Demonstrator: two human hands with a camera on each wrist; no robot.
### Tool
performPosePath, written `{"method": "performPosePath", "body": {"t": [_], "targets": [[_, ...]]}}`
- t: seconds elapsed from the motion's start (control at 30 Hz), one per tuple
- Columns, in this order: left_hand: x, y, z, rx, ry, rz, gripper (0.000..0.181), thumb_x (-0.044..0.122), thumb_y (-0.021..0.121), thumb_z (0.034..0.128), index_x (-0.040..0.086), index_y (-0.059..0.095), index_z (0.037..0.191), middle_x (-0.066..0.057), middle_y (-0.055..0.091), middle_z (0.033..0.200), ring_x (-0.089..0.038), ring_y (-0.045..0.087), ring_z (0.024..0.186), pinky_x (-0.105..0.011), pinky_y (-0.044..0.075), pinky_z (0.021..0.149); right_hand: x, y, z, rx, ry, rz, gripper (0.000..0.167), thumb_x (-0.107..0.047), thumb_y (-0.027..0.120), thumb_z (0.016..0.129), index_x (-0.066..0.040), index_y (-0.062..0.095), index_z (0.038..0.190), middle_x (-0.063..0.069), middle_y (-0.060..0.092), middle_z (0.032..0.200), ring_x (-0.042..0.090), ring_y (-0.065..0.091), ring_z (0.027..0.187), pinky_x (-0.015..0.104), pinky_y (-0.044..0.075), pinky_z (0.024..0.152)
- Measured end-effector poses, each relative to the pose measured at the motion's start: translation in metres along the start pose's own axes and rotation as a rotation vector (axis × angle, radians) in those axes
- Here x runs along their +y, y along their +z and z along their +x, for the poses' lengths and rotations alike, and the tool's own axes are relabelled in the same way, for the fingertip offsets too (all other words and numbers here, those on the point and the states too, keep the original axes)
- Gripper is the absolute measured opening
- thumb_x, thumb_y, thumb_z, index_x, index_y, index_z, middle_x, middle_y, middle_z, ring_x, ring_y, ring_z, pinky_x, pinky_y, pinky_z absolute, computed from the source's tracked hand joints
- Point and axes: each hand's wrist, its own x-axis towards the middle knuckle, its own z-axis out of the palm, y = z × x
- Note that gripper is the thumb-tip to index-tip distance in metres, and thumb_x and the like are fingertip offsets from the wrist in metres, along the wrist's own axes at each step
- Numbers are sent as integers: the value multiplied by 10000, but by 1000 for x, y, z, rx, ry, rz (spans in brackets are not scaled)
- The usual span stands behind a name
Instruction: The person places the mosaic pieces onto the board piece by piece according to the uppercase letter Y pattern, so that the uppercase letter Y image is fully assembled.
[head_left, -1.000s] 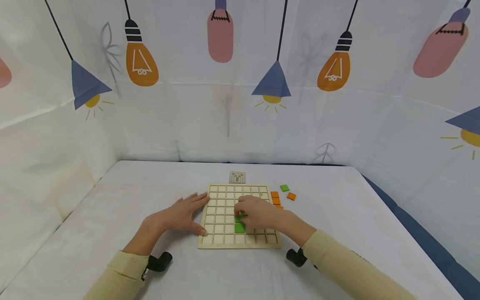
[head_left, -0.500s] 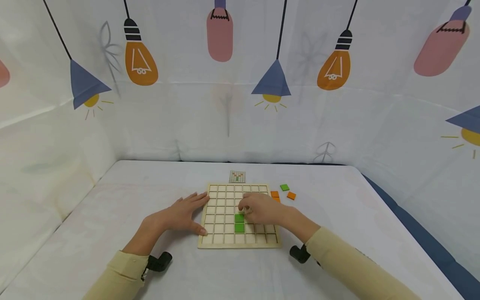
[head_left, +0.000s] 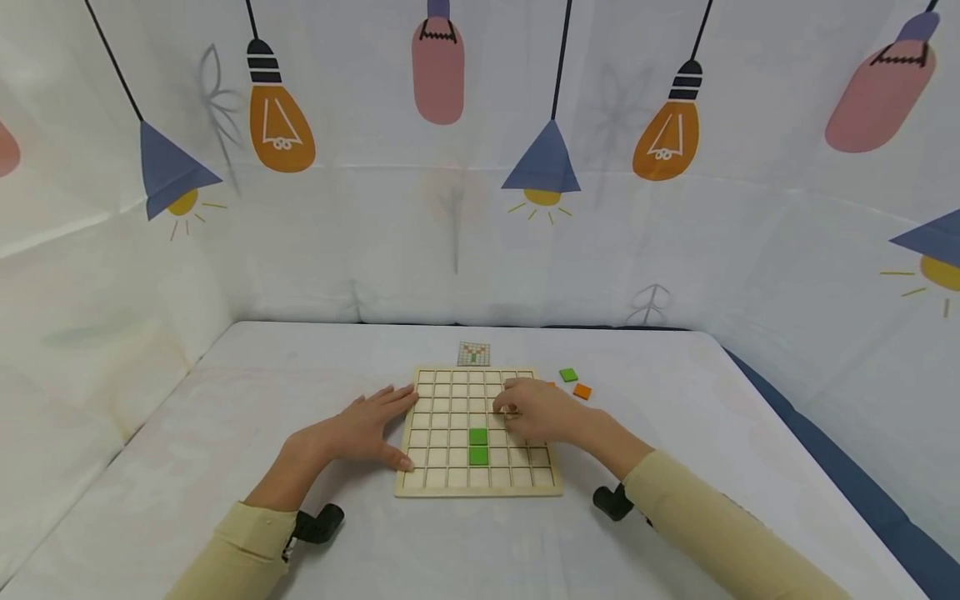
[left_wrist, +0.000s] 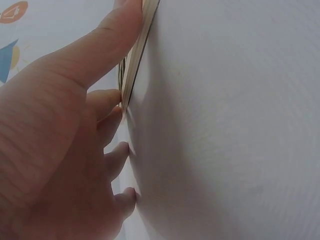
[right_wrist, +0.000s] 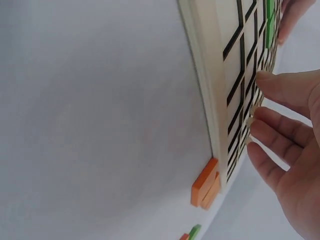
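Note:
A wooden grid board (head_left: 438, 477) lies flat on the table. Two green square tiles (head_left: 478, 456) sit one behind the other in its cells. My left hand (head_left: 365, 427) rests at the board's left edge with fingers spread; in the left wrist view its thumb and fingertips (left_wrist: 120, 155) line that edge. Over the board's right half hovers my right hand (head_left: 543, 410). The right wrist view shows its fingers loosely bent with no tile between them. Orange tiles (right_wrist: 204, 183) lie against the board's right edge, mostly covered by the right hand in the head view.
Behind the board lies a small card (head_left: 473, 354) printed with a coloured grid pattern. A loose green tile (head_left: 568, 375) and an orange tile (head_left: 582, 391) lie to the right of the board. A printed white cloth hangs behind the table.
My right hand has left the rear green tile, which is now uncovered in its cell, and has moved right and away from me. My left hand has stayed in place.

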Motion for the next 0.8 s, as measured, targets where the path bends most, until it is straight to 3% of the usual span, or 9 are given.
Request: {"method": "performPosePath", "body": {"t": [0.33,0.57,0.8], "targets": [[0,0,-1,11,4,-12,1121,592,809,725,105,271,1580,-110,221,1662,-424,139,1534,-712,118,1169,18,-10,-7,30,-6,41,451,-148,721,862,-163,663,1309,-6,608,956,98,527,809,238,452,674],[-1,-1,-2,12,-2,-15,1112,572,812,734,98,268,1579,-111,218,1663,-424,137,1534,-710,114,1171,32,-12,-9,35,52,9,455,-183,726,885,-175,651,1334,-15,588,928,88,485,697,228,430,596],[0,-1,-2,5,6,-29,1117,569,814,733,89,265,1579,-115,210,1664,-427,131,1535,-712,111,1170,42,-17,-11,21,129,-35,459,-246,752,888,-216,649,1335,-19,578,920,106,474,712,241,407,599]]}}
